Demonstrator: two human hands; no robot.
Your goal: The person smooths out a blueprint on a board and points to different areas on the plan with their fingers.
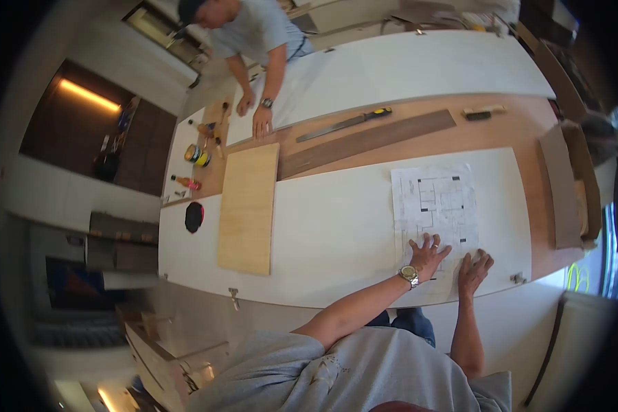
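Observation:
A creased paper floor plan [446, 192] lies on the near white panel [343, 220], toward its right end. My left hand [428, 259], a metal watch at its wrist, rests on the lower part of the sheet with fingers spread. Just right of it, my right hand [474, 273] touches down near the paper's lower right edge, fingers apart and slightly bent. Neither hand grips anything that I can see. To the left, a pale plywood board [248, 213] lies across the same panel.
Across the table a co-worker [261, 48] leans over a far white panel [391, 69]. Between the panels lie a handsaw [343, 125], a brown strip [371, 143] and a brush [484, 113]. Cans [198, 155] stand left; a cardboard box [559, 189] sits right.

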